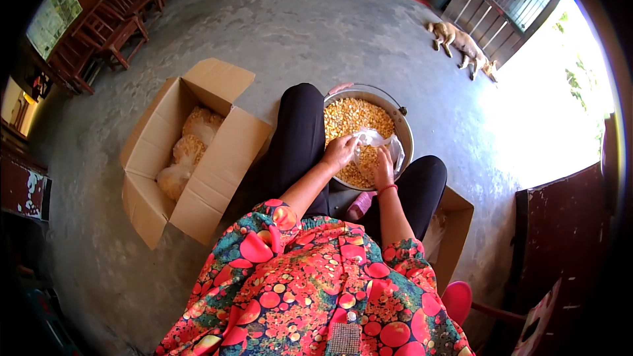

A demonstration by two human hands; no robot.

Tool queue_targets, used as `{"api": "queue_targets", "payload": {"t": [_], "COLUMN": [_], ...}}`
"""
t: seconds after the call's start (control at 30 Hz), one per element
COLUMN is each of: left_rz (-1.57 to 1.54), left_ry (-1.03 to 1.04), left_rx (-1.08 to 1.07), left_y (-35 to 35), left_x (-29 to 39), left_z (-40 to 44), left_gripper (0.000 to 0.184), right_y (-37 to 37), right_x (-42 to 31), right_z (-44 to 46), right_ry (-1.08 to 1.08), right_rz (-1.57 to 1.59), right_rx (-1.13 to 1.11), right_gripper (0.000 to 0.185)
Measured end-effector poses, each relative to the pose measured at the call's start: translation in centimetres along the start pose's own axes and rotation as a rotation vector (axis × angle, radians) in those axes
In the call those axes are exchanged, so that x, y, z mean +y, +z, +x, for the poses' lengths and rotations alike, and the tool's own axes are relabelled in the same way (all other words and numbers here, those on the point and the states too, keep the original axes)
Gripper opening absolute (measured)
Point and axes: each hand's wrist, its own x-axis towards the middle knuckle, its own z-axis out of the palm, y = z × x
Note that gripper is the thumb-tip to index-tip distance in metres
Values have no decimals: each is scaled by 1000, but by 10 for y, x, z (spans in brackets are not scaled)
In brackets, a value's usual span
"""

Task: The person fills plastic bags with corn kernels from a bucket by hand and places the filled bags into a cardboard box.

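Between my knees stands a round metal bucket [410, 137] with a thin wire handle, filled with yellow corn kernels [353, 115]. Over the kernels is a clear plastic bag [397, 150] with some corn showing in its mouth. My left hand [339, 153] pinches the bag's near left edge. On the other side, my right hand [383, 170], with a red band at the wrist, grips the bag's right side; its fingertips are partly hidden by plastic.
An open cardboard box [221, 165] on the left holds several filled corn bags [190, 149]. Another box [458, 224] stands by my right leg. A dog [461, 45] lies near the doorway. Wooden chairs [109, 29] line the left wall.
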Motion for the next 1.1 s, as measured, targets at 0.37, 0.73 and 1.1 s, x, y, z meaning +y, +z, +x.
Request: {"api": "queue_targets", "payload": {"t": [0.37,0.73,1.1], "left_rz": [-71,-138,-99], "left_ry": [-13,-59,-31], "left_rx": [35,5,44], "left_y": [4,4,6], "left_x": [-12,-5,-15], "left_z": [3,0,4], "left_gripper": [28,29,29], "right_y": [23,20,28], "right_x": [0,70,17], "right_z": [-8,27,1], "right_ry": [165,-59,-38], "right_rz": [-671,-1155,-1203], "right_rx": [-863,-1194,-960], "right_gripper": [31,43,34]}}
